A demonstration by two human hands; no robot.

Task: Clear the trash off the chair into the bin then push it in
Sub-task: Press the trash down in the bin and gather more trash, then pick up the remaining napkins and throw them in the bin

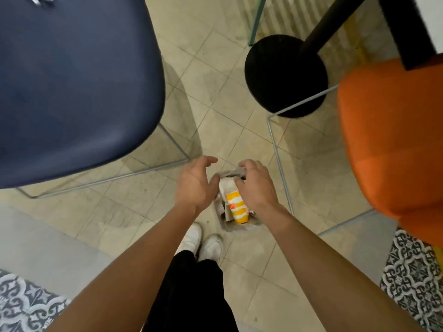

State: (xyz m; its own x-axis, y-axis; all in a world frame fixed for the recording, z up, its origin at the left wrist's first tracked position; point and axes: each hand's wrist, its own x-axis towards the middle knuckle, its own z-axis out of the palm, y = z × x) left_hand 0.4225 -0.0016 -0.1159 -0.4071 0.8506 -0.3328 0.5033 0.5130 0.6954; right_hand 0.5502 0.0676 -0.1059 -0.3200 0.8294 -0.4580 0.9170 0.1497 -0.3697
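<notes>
A small grey bin (236, 226) stands on the floor just ahead of my feet. Inside it, a yellow-and-white striped paper cup (236, 207) lies against crumpled white paper (227, 185). My right hand (255, 185) is over the bin's right side, its thumb and fingers closed on the paper at the far rim. My left hand (196, 183) hovers at the bin's left edge, fingers spread and holding nothing. The blue chair (72, 87) fills the upper left, with a bit of silvery trash (40, 0) at the top edge of its seat.
An orange chair (393, 140) on a wire frame stands at right. A black round table base (286, 75) and its post sit beyond the bin. The blue chair's wire legs (143, 172) run along the tiled floor. Patterned rugs lie at both lower corners.
</notes>
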